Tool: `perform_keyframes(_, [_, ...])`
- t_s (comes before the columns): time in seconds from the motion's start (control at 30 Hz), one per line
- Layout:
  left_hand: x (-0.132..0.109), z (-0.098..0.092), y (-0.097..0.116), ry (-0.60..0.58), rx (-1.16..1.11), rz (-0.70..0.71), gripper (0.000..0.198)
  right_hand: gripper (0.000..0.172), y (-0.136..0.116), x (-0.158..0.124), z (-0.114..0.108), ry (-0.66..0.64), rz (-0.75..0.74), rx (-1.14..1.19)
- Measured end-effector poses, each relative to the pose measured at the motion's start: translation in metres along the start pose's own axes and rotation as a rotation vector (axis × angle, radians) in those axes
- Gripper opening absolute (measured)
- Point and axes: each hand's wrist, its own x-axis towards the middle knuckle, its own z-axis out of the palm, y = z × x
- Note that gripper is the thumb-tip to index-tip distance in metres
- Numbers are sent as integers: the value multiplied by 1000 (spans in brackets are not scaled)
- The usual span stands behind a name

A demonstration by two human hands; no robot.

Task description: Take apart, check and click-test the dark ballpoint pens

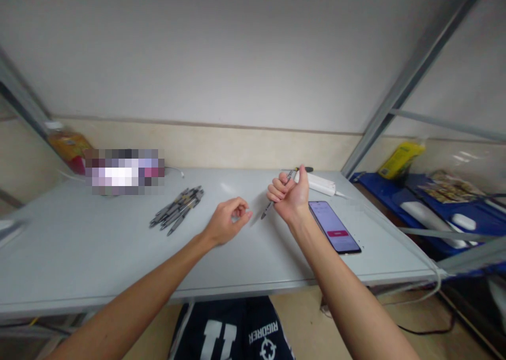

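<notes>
The right hand [288,194] is wrapped round a pen [266,212], likely light, hard and smooth; hold its middle. The left hand [226,222] curls loosely, empty.

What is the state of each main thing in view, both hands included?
Left hand: loosely curled, nothing visible in it
Right hand: closed around a pen
That pen: slanted, partly covered
Other pens: in a loose heap
Phone: face up, screen lit
White bar: lying down, cable attached
Screwdriver: lying, partly behind the right hand
Bottle: white cap on
Pixelated object: state cannot be told
</notes>
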Motion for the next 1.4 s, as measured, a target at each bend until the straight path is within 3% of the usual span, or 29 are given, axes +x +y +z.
perform_keyframes(0.17, [2, -4, -1, 17, 21, -53, 21, 45, -9, -3, 8, 15, 77, -37])
perform_keyframes(0.6, [6, -6, -18, 31, 248, -214, 28, 47, -13, -8, 11, 14, 157, -144])
perform_keyframes(1.4, [5, -7, -20, -29, 328, -248, 25, 39, -8, -9, 18, 82, 154, -267])
